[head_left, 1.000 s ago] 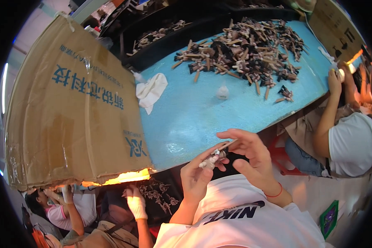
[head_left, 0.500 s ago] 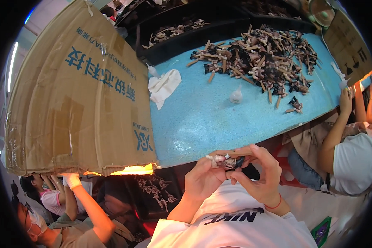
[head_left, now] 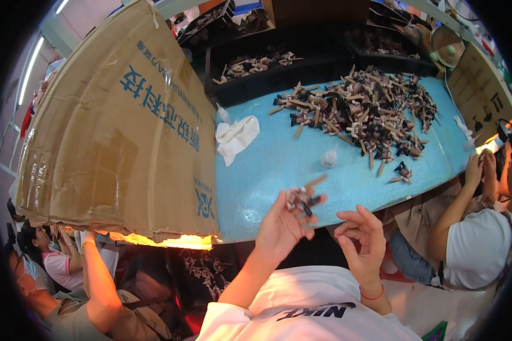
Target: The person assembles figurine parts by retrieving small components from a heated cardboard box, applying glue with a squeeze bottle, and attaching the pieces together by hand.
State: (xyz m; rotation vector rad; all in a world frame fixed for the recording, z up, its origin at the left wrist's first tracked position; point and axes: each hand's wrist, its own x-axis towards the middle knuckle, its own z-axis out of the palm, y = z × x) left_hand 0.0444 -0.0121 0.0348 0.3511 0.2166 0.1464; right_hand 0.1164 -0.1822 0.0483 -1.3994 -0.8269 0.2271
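A small doll-like figurine, dark and pale with a flat tan stick on it, is held in the fingers of my left hand, just over the front edge of the blue tabletop. Motion blurs its details. To the right, my right hand is apart from it, with fingers loosely bent and nothing visible in them. Similar figurines with tan sticks make a large pile on the far right of the tabletop. One figurine lies by itself in front of that pile.
A tall cardboard sheet walls off the left side; a smaller cardboard panel stands right. A small white squeeze bottle and a white cloth rest on the table. Black bins line the back. Co-workers sit on both sides.
My hands have come apart. The left has carried the figurine forward over the table edge, while the right has let go and opened. The view has tilted up slightly.
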